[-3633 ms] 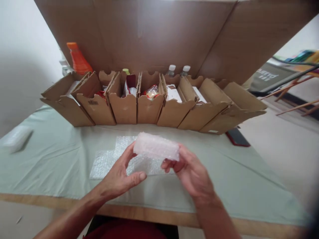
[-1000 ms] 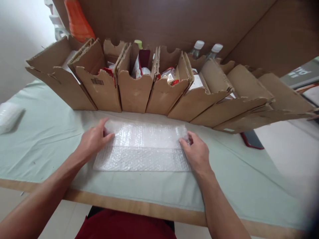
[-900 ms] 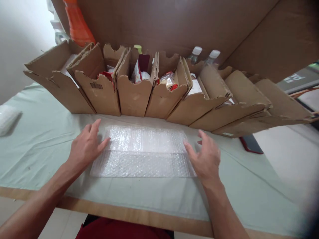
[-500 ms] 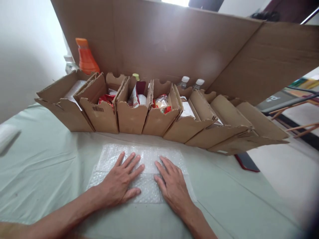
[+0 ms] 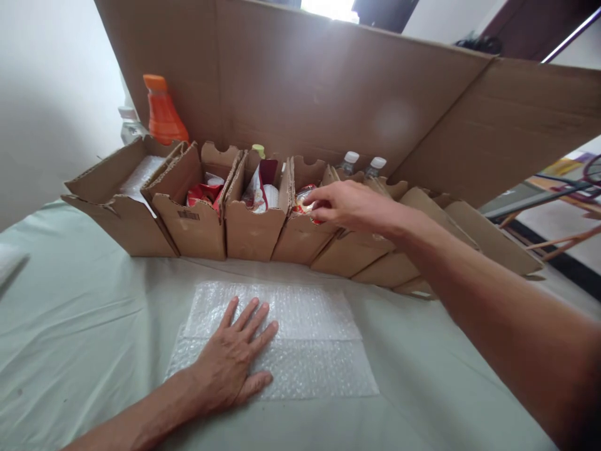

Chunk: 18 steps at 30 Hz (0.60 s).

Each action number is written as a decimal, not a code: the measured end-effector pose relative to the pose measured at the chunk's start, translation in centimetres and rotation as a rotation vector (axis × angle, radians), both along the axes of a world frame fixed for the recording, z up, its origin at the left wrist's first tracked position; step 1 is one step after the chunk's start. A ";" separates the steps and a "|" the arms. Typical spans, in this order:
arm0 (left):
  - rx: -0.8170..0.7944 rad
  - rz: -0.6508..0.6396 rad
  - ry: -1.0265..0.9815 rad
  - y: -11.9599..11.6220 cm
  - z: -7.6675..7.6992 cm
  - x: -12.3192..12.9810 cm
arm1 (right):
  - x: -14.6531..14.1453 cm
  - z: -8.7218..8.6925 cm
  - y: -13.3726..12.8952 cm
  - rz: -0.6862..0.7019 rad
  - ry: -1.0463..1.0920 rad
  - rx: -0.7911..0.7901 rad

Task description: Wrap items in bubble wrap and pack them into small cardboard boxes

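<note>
A sheet of bubble wrap lies flat on the green cloth, with a fold or overlap line across it. My left hand rests palm down on its left half, fingers spread. Over the fourth cardboard box from the left, my right hand reaches in from the right with bent fingers, thumb and forefinger apart. Its fingertips are at a red and clear plastic packet inside that box. The hand partly covers the packet, and I see no grip on it.
Several open cardboard boxes stand in a row before a tall cardboard panel. They hold bubble wrap pieces, red packaging and a printed packet. Behind them are an orange bottle and white-capped bottles. Green cloth covers the table.
My right hand has lifted off the bubble wrap and moved up and forward to the fourth box. My left hand stays spread on the sheet. The view has shifted slightly.
</note>
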<state>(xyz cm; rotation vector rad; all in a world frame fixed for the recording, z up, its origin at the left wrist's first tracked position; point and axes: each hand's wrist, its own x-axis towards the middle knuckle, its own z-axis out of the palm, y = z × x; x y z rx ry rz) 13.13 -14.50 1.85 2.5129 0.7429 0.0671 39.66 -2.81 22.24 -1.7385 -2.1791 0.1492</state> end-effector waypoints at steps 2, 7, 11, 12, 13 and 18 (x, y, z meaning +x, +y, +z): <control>-0.009 -0.008 0.022 0.1 0.4 0.1 | -0.6 -0.8 2.8 0.015 -0.143 -0.189; -0.017 0.000 0.017 0.2 0.6 0.1 | -1.5 -2.1 5.0 0.074 -0.260 -0.436; -0.017 0.022 -0.038 0.1 0.7 0.1 | -1.3 -1.2 4.0 0.011 -0.185 -0.331; -0.018 0.025 -0.041 0.1 0.8 0.1 | -1.1 -0.6 3.4 -0.034 -0.163 -0.244; -0.020 0.023 -0.033 0.1 0.8 0.1 | -0.8 0.2 2.6 -0.082 -0.138 -0.144; -0.001 -0.003 -0.009 0.1 0.3 0.0 | 1.0 4.5 -4.6 -0.208 0.129 0.262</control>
